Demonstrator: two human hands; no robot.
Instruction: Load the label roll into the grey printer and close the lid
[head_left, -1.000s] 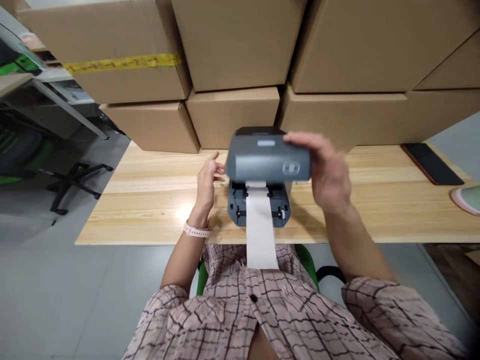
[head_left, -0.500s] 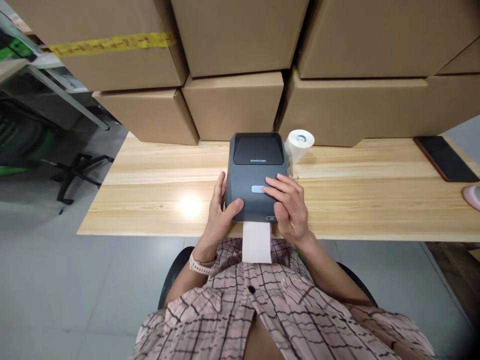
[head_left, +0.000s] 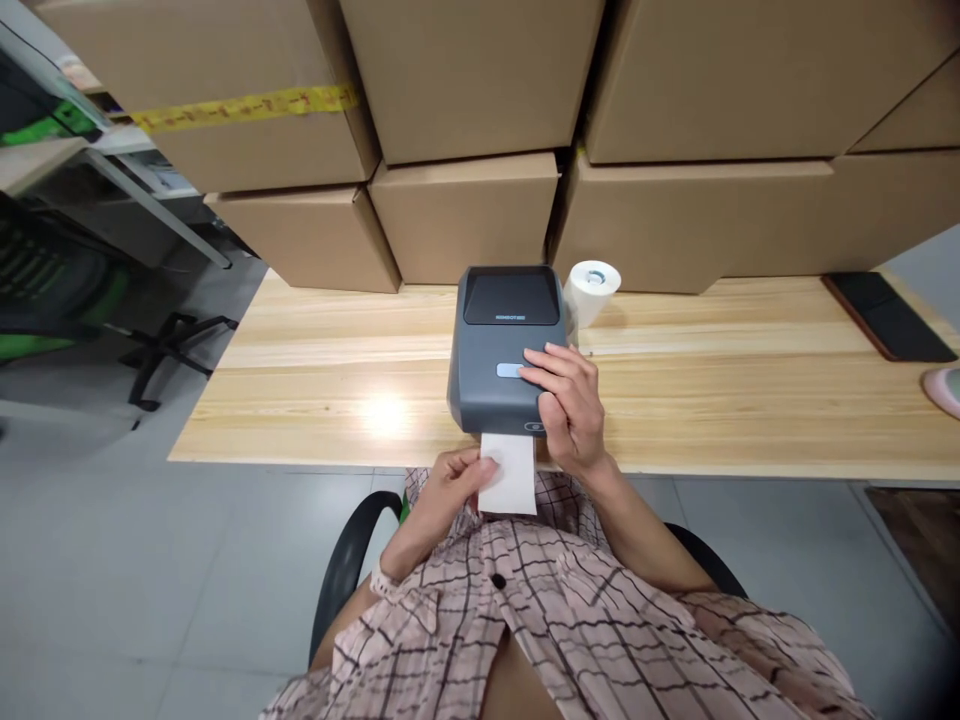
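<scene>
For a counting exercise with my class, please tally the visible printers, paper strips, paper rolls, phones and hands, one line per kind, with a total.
Printer: 1
Strip: 1
Roll: 1
Phone: 1
Hands: 2 (left hand, right hand)
Total: 6

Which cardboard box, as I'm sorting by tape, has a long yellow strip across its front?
The upper-left cardboard box: yellow tape crosses its front; the other boxes show no such strip.
</scene>
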